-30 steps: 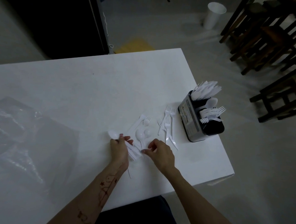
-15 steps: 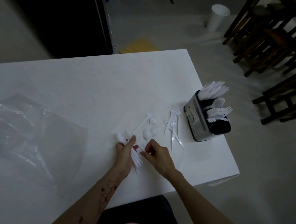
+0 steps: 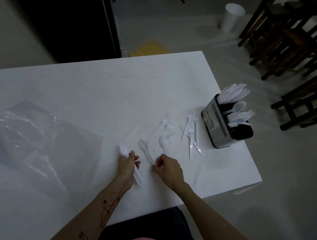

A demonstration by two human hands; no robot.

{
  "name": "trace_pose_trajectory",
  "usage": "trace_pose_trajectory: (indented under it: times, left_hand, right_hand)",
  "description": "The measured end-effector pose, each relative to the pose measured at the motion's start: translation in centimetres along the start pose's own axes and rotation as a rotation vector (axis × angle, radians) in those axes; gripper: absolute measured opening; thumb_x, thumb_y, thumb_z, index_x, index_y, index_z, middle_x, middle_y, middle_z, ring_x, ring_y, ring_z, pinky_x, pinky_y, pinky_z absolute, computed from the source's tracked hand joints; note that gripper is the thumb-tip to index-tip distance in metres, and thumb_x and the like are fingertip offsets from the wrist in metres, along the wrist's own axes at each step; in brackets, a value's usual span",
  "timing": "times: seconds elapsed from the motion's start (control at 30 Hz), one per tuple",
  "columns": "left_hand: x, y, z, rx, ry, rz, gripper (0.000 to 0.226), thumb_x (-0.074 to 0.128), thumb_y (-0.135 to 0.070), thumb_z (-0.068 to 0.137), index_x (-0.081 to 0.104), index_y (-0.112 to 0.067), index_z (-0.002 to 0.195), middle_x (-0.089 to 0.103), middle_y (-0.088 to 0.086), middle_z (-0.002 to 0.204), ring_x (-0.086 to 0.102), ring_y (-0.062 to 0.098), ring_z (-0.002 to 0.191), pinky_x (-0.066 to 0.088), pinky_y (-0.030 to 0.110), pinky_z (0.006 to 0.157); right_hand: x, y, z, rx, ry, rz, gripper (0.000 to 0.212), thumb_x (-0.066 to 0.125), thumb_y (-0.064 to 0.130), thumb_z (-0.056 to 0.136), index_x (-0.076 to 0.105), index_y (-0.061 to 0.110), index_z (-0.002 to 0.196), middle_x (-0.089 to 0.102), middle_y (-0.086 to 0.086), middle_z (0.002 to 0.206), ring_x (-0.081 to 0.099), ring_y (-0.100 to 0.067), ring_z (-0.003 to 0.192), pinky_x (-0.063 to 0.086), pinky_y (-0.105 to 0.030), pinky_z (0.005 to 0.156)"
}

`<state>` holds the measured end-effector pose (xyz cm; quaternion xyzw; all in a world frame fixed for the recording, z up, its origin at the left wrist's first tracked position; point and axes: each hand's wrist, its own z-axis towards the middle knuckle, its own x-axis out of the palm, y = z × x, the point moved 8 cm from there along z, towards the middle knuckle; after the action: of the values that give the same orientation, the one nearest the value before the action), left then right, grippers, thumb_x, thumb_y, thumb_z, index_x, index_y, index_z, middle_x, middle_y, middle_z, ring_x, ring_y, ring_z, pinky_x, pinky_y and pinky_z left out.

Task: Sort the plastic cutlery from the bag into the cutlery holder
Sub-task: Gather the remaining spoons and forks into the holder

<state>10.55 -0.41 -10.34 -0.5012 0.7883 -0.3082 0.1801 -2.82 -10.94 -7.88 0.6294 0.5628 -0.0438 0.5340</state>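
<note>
My left hand [image 3: 128,163] is closed around a bundle of white plastic spoons [image 3: 124,150], bowls sticking out above the fingers and handles below the palm. My right hand [image 3: 167,167] pinches the handle of another white spoon [image 3: 145,149] lying on the white table [image 3: 101,100]. More loose spoons [image 3: 162,140] and a group of white forks [image 3: 190,131] lie between my hands and the cutlery holder [image 3: 215,125]. The dark holder stands near the table's right edge with knives, a spoon and forks upright in separate compartments. The clear plastic bag [image 3: 33,142] lies flat at the left.
The table's right edge and near right corner are close to the holder. Dark wooden chairs [image 3: 291,43] stand on the floor at the upper right, and a white cup [image 3: 231,16] stands on the floor behind the table.
My hands have drawn apart: the left moved left with its spoon bundle, and the right now grips a separate spoon's handle on the table. The view shifted slightly.
</note>
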Motion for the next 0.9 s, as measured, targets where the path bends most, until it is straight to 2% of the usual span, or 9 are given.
trace_pose_trajectory:
  times: [0.1,0.2,0.3,0.37,0.5,0.63,0.73,0.8,0.9]
  left_hand:
    - [1.3,0.6,-0.2,-0.084,0.151,-0.054,0.032,0.062,-0.023,0.091,0.057,0.000,0.113,0.063,0.011,0.099,0.062,0.023,0.086,0.050,0.030,0.072]
    - [2.6,0.4,-0.6,-0.106,0.249,-0.072,0.029,0.064,-0.011,0.089,0.051,-0.001,0.114,0.061,0.014,0.102,0.062,0.025,0.092,0.053,0.039,0.077]
    - [2.6,-0.3,-0.7,-0.054,0.182,-0.056,0.005,0.051,-0.008,0.097,0.051,-0.006,0.101,0.060,0.009,0.096,0.058,0.022,0.091,0.050,0.030,0.074]
    - [2.3,-0.7,-0.6,-0.031,0.133,-0.046,0.009,0.047,-0.011,0.099,0.053,-0.007,0.092,0.059,0.007,0.090,0.057,0.019,0.082,0.048,0.026,0.072]
    - [2.2,-0.4,-0.2,-0.064,0.131,-0.022,0.013,0.049,-0.014,0.098,0.053,-0.010,0.087,0.056,0.004,0.083,0.052,0.015,0.071,0.048,0.025,0.072]
    - [2.9,0.0,-0.1,-0.072,0.210,0.031,0.017,0.057,-0.023,0.094,0.057,-0.008,0.103,0.057,0.006,0.093,0.056,0.018,0.082,0.047,0.025,0.071]
    - [4.3,0.1,-0.7,-0.131,0.310,0.017,0.032,0.057,-0.035,0.093,0.059,-0.007,0.109,0.063,0.009,0.104,0.061,0.025,0.096,0.050,0.031,0.074]
    - [4.8,-0.1,-0.9,-0.126,0.324,0.017,0.026,0.054,-0.031,0.095,0.059,-0.006,0.100,0.062,0.011,0.101,0.061,0.024,0.090,0.052,0.033,0.070]
    - [4.1,-0.5,-0.2,-0.047,0.248,0.110,0.021,0.050,-0.022,0.098,0.052,-0.002,0.103,0.058,0.013,0.100,0.059,0.021,0.084,0.049,0.029,0.065]
  right_hand:
    - [-0.6,0.5,0.1,-0.025,0.013,0.364,0.015,0.073,0.030,0.085,0.067,0.017,0.085,0.069,0.004,0.079,0.066,-0.012,0.067,0.059,-0.031,0.069]
    - [0.2,1.2,-0.1,-0.079,0.143,0.380,0.010,0.076,0.022,0.084,0.073,0.013,0.086,0.072,0.003,0.078,0.067,-0.006,0.067,0.056,-0.021,0.066]
    - [-1.5,-0.5,0.0,0.029,-0.138,0.298,0.020,0.075,0.035,0.083,0.067,0.018,0.087,0.067,0.007,0.080,0.063,-0.007,0.068,0.054,-0.023,0.066]
    - [-2.7,-2.3,-0.3,0.176,-0.279,0.066,0.032,0.073,0.046,0.082,0.056,0.021,0.093,0.060,0.008,0.086,0.059,-0.009,0.073,0.051,-0.026,0.066]
    - [-2.5,-4.1,-0.5,0.212,-0.204,-0.113,0.025,0.064,0.038,0.091,0.051,0.018,0.097,0.056,0.003,0.092,0.057,-0.016,0.079,0.047,-0.030,0.064]
    - [-2.7,-3.3,-0.7,0.075,-0.226,0.229,0.013,0.054,0.030,0.098,0.059,0.018,0.092,0.066,0.005,0.082,0.062,-0.012,0.073,0.052,-0.027,0.066]
    - [-1.1,-1.1,-0.7,-0.003,0.001,0.488,0.012,0.062,0.025,0.094,0.069,0.016,0.090,0.070,-0.001,0.079,0.062,-0.009,0.064,0.051,-0.026,0.057]
    - [-0.5,-0.3,-0.5,0.008,0.100,0.545,0.015,0.070,0.025,0.090,0.071,0.010,0.089,0.071,-0.003,0.076,0.063,-0.012,0.060,0.051,-0.024,0.051]
    - [-1.1,-1.2,1.0,0.103,-0.019,0.434,0.031,0.070,0.040,0.088,0.067,0.009,0.085,0.070,-0.002,0.071,0.068,-0.014,0.059,0.058,-0.027,0.054]
